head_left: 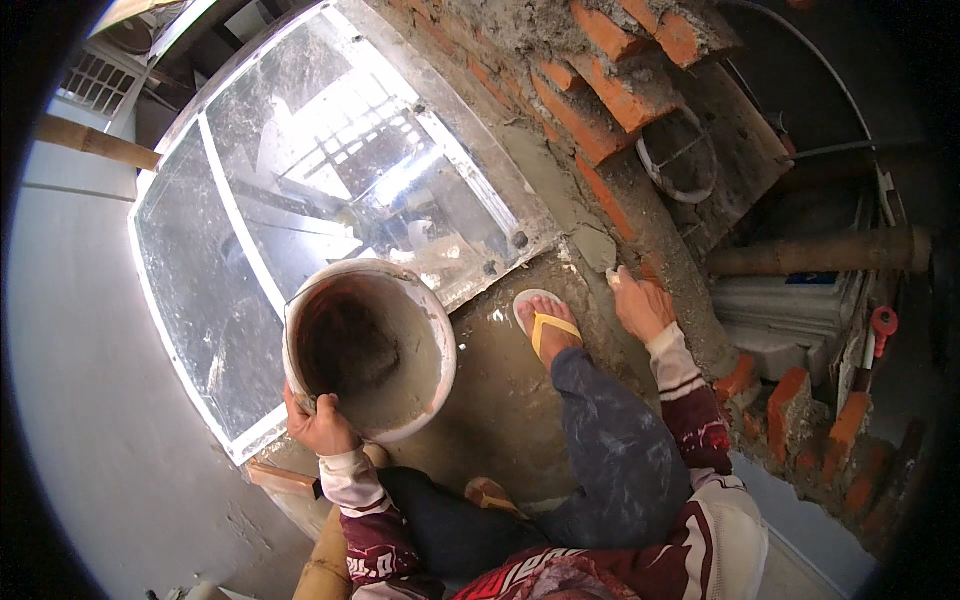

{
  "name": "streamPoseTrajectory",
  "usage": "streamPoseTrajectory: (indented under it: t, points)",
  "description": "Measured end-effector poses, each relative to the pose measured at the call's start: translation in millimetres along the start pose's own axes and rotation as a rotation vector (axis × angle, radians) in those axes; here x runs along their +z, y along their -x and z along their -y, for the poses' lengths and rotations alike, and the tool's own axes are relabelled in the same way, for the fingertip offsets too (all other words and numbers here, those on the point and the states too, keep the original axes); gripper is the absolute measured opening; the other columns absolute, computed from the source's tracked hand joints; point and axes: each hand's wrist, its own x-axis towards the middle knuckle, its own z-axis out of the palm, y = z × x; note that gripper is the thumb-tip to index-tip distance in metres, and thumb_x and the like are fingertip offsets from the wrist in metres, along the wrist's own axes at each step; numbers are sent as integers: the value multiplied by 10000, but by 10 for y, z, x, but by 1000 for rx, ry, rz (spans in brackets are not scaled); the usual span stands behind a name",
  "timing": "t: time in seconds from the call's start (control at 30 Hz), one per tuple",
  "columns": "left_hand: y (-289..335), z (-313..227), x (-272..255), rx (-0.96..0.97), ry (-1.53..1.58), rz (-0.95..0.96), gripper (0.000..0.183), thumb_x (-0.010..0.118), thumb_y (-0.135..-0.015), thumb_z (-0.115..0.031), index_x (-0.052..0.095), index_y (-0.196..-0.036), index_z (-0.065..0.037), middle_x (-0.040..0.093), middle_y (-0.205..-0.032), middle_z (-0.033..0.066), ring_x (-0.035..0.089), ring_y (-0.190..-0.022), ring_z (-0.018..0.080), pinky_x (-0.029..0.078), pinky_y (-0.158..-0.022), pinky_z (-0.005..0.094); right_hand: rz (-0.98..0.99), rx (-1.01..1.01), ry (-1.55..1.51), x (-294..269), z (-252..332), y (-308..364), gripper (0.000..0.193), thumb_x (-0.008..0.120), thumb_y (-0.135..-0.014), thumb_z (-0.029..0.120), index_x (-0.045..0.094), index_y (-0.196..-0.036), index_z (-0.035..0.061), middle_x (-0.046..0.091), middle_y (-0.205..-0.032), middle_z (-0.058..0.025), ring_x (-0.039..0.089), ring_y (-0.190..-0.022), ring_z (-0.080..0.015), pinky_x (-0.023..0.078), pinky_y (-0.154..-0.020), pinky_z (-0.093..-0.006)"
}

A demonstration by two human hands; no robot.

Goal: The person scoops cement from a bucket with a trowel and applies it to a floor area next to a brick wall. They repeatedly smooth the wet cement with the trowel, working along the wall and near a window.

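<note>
While the left hand (322, 430) grips the near-left rim of a round, pale, mortar-smeared bucket (418, 345), the right hand (645, 305) is closed on the handle of a small trowel with a mortar-coated grey blade (594, 248).

Bucket: held left of the body, mouth facing up toward the camera, in front of the lower corner of a glass panel in a white frame (240, 235). Grey mortar residue on its inner wall, dark toward the bottom. Can't tell if anything supports it besides the hand.

Trowel: right of the bucket and well apart from it, blade pointing away from the body. It lies at the near end of a smooth strip of grey mortar (540, 170), which runs between the glass panel's cement border and a rough wall of orange-red bricks (600, 110). Can't tell whether the blade presses on the mortar.

Between the hands: a foot in a pale flip-flop with a yellow strap (550, 325), on a grey-brown cement surface (490, 400). Other foot partly hidden by the dark trousers (612, 430).

Far right: a thick brown bamboo pole (820, 252) and a red-handled tool (882, 322).
</note>
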Motion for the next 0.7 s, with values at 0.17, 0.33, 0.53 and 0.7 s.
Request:
streamPoseTrajectory:
  t: [0.17, 0.33, 0.53, 0.7]
  points:
    - [-15, -19, 75, 49, -4, 21, 541, 501, -723, 43, 580, -1257, 72, 664, -1092, 77, 605, -949, 149, 477, -873, 261, -165, -77, -88, -201, 282, -191, 412, 474, -986, 273, 487, -1347, 74, 684, -960, -250, 667, -863, -445, 513, -738, -547]
    - [-57, 137, 50, 49, -6, 54, 516, 503, -725, 33, 585, -1234, 74, 664, -1090, 81, 610, -955, 157, 474, -882, 264, -179, -177, -158, -332, 776, -1090, 400, 406, -1017, 292, 440, -1329, 43, 691, -966, -257, 666, -940, -450, 493, -825, -576]
    - [-25, 135, 133, 10, 35, 95, 506, 513, -725, 30, 587, -1224, 66, 662, -1070, 73, 601, -925, 143, 471, -867, 257, -180, -216, -70, -364, 1190, -1784, 489, 398, -1007, 244, 449, -1403, -38, 699, -1030, -249, 695, -959, -372, 537, -796, -499]
    - [7, 12, 277, 27, 43, 76, 515, 510, -724, 37, 586, -1233, 68, 654, -1050, 57, 589, -872, 128, 479, -797, 239, -136, -159, -38, -269, 1148, -1892, 478, 417, -995, 229, 475, -1382, -45, 699, -1043, -249, 696, -980, -360, 544, -796, -483]
